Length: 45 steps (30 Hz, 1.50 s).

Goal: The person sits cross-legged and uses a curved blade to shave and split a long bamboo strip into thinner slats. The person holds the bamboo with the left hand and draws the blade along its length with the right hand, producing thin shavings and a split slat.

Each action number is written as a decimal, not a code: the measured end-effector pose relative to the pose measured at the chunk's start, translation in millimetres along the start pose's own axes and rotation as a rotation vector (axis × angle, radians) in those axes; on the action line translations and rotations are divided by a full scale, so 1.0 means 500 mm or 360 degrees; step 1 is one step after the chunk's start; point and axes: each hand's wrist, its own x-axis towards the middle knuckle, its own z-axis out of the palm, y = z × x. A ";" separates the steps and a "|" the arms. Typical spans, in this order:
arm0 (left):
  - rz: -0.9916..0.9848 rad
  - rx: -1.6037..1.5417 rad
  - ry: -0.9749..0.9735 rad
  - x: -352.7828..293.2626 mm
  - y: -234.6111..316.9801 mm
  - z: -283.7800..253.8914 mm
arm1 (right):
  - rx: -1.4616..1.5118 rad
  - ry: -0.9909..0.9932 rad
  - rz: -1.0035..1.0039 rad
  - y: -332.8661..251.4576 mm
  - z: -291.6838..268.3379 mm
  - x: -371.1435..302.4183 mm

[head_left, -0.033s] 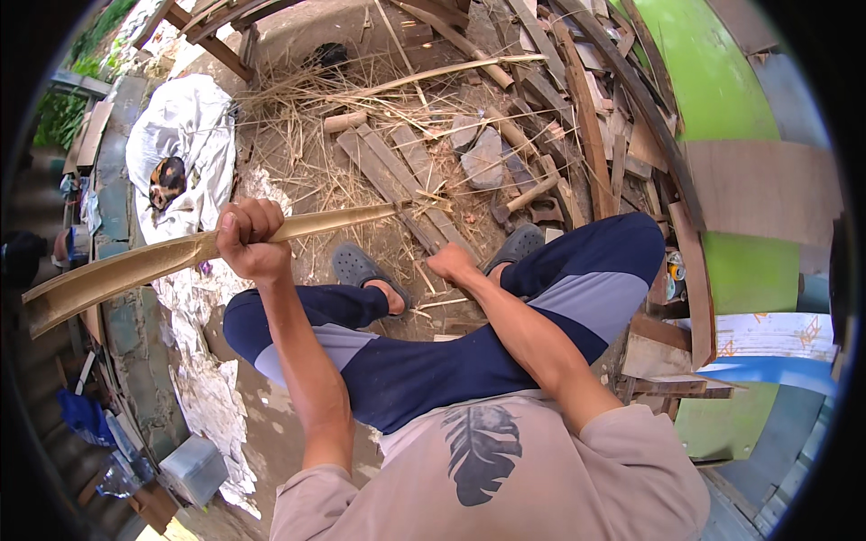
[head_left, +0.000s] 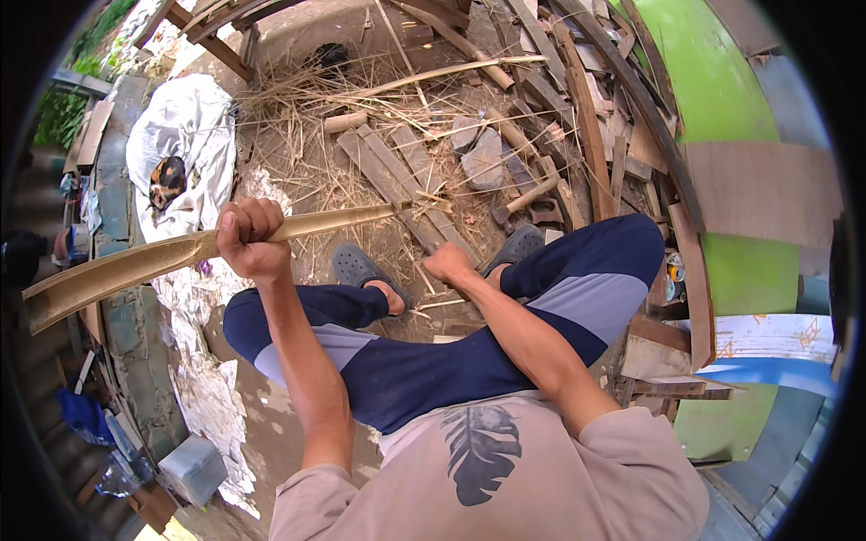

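My left hand [head_left: 251,236] is wrapped around a long split bamboo piece [head_left: 117,272]. The pale, hollow inner face of the bamboo is turned up. Its broad end points to the far left, while the thin end reaches rightward over wooden planks [head_left: 371,160] on the ground between my feet. My right hand [head_left: 449,262] is closed near the planks' lower ends, by my right shoe [head_left: 520,245]. A narrow dark strip runs from that fist toward the bamboo's thin tip; I cannot make out what it is.
A hammer [head_left: 532,194] and a grey stone [head_left: 483,158] lie beyond my right foot. Bamboo shavings [head_left: 280,104] litter the ground ahead. A calico cat [head_left: 168,182] rests on a white sheet [head_left: 185,117] at left. Scrap wood [head_left: 591,126] is piled at right.
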 end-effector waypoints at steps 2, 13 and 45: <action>0.0014 0.0012 0.0010 0.013 -0.008 -0.009 | 0.0015 0.0088 -0.0101 -0.056 -0.034 -0.041; -0.0028 0.0011 0.0009 0.029 -0.024 0.018 | -0.0127 0.0036 -0.0081 0.133 0.031 0.168; 0.0055 0.0232 0.0431 0.036 -0.015 -0.030 | -0.0037 0.0074 0.0021 0.136 0.036 0.123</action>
